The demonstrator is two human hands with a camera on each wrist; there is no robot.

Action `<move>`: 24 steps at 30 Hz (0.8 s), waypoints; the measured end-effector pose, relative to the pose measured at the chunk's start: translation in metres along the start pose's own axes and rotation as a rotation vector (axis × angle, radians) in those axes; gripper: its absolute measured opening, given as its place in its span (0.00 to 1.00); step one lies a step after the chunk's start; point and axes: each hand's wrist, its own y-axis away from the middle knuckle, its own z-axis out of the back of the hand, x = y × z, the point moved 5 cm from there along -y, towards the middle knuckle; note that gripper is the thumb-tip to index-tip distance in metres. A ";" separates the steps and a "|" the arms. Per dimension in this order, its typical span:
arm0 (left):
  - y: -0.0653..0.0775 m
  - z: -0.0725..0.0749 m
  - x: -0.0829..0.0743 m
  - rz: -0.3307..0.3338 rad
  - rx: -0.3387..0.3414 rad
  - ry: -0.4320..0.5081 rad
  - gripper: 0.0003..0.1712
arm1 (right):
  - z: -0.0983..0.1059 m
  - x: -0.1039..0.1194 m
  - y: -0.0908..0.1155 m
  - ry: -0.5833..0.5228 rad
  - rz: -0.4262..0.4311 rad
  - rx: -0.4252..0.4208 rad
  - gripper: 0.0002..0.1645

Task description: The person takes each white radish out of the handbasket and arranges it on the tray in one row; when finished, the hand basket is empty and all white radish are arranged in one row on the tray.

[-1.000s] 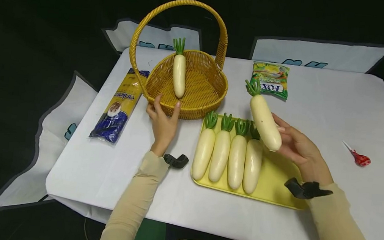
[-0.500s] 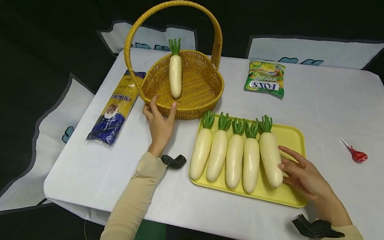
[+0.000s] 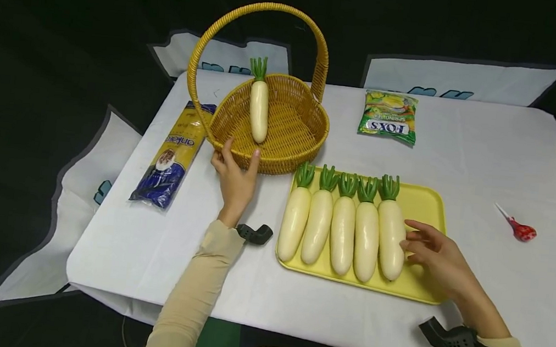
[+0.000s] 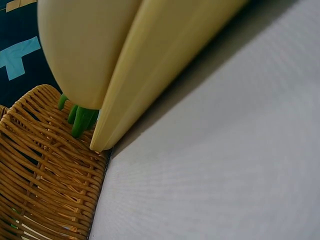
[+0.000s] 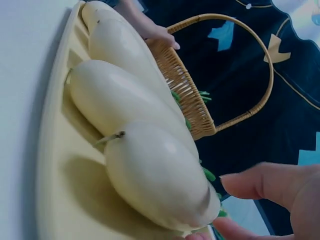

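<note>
My left hand holds the near rim of a round wicker basket with a tall arched handle. One white radish with green stalks leans inside it. On a yellow tray several more white radishes lie side by side, stalks pointing away from me. Beside the rightmost radish is my right hand, its fingers loosely spread at the radish's right side. In the right wrist view the thumb stands apart from that radish. The left hand is out of its own wrist view.
Left of the basket lies a blue and gold packet. A green and yellow Fox's bag is at the back, and a red lollipop at the right. The tray's left edge sits close to the basket on the white table.
My right hand has lowered the radish onto the tray's right part and loosened its hold. The radish has straightened alongside the others. My left hand has stayed on the basket rim.
</note>
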 end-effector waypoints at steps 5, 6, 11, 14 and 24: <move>0.001 -0.001 0.001 0.006 0.004 -0.007 0.42 | 0.004 0.004 -0.003 0.073 -0.022 -0.034 0.34; 0.001 -0.001 0.001 0.006 0.004 -0.006 0.42 | 0.004 0.004 -0.004 0.078 -0.018 -0.034 0.33; 0.001 0.000 0.000 -0.001 -0.005 -0.006 0.42 | 0.005 0.001 -0.012 0.090 -0.016 -0.054 0.33; 0.000 0.000 0.001 -0.002 -0.008 -0.009 0.42 | 0.005 0.005 -0.016 0.092 -0.004 -0.054 0.34; 0.001 0.000 0.001 -0.009 -0.022 -0.014 0.42 | 0.005 0.037 -0.024 0.101 0.111 -0.098 0.31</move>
